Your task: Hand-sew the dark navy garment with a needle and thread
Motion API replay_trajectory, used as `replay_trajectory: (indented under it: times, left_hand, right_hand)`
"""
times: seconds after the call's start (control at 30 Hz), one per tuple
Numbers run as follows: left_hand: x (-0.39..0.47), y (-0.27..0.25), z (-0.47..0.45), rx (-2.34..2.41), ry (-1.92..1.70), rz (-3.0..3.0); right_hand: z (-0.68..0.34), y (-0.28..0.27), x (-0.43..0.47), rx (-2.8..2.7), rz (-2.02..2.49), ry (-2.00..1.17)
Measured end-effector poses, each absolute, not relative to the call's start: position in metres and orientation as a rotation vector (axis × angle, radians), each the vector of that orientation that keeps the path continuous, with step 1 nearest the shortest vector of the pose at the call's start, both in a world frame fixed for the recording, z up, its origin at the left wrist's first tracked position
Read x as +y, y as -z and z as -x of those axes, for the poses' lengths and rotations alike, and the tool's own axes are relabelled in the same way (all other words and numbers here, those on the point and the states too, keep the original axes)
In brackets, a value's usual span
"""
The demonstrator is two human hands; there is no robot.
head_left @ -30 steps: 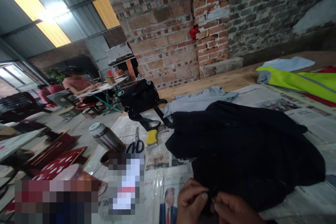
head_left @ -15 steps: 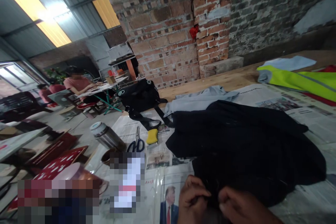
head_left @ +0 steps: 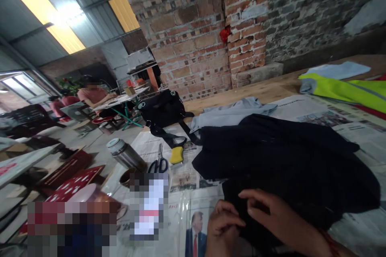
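Note:
A large piece of black cloth [head_left: 280, 156] lies bunched across the newspaper-covered table in front of me. My left hand [head_left: 224, 225] is closed at the cloth's near left edge, thumb and fingers pinching the black fabric. Just to its right, my right hand [head_left: 271, 211] is raised over the cloth with fingers bent and tips drawn near each other. Whatever is between those fingertips is too small to make out. A red band [head_left: 330, 243] circles the right wrist. Folded grey cloth [head_left: 232, 114] lies behind the black one.
Left of the cloth are scissors [head_left: 159, 162], a yellow object [head_left: 176, 155], a steel flask [head_left: 126, 156] and a brown cup [head_left: 128, 177]. A black bag [head_left: 163, 110] stands farther back. A yellow-green garment [head_left: 340, 90] lies far right. A person [head_left: 95, 96] sits at another table.
My right hand has lifted up and away from my left hand, and its fingers have loosened somewhat. The left hand stays at the cloth's edge. The view has shifted slightly.

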State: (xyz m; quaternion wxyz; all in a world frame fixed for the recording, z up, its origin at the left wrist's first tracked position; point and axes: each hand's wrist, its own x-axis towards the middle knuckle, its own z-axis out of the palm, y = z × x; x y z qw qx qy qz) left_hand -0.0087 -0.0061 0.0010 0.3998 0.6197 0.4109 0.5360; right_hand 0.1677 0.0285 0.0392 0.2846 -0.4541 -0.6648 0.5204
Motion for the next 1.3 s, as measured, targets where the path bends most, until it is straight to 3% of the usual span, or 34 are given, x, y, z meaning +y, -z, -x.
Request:
replay_trajectory:
  times: [0.27, 0.47, 0.57, 0.7, 0.93, 1.2, 1.3]
  left_hand:
    - [-0.011, 0.005, 0.005, 1.049, -1.345, -1.561]
    - [-0.009, -0.017, 0.026, 1.723, -1.463, -1.556]
    - [0.008, -0.038, 0.055, 2.184, -1.23, -1.856]
    - [0.033, -0.052, 0.085, 2.587, -0.578, -1.932]
    - [0.055, -0.052, 0.105, 2.669, -0.2, -1.809]
    - [0.065, -0.048, 0.113, 2.68, -0.222, -1.789]
    - [0.054, -0.054, 0.092, 2.641, -0.445, -1.93]
  right_hand:
    - [-0.162, -0.031, 0.023, -1.811, 1.185, -1.406]
    - [-0.161, -0.007, 0.024, -1.634, 1.159, -1.494]
    - [-0.161, -0.004, 0.022, -1.632, 1.192, -1.477]
    - [-0.159, -0.01, 0.019, -1.655, 1.21, -1.43]
    - [-0.159, -0.012, 0.019, -1.669, 1.194, -1.421]
    - [-0.161, -0.013, 0.019, -1.681, 1.234, -1.432]
    - [-0.161, -0.011, 0.019, -1.669, 1.219, -1.423]
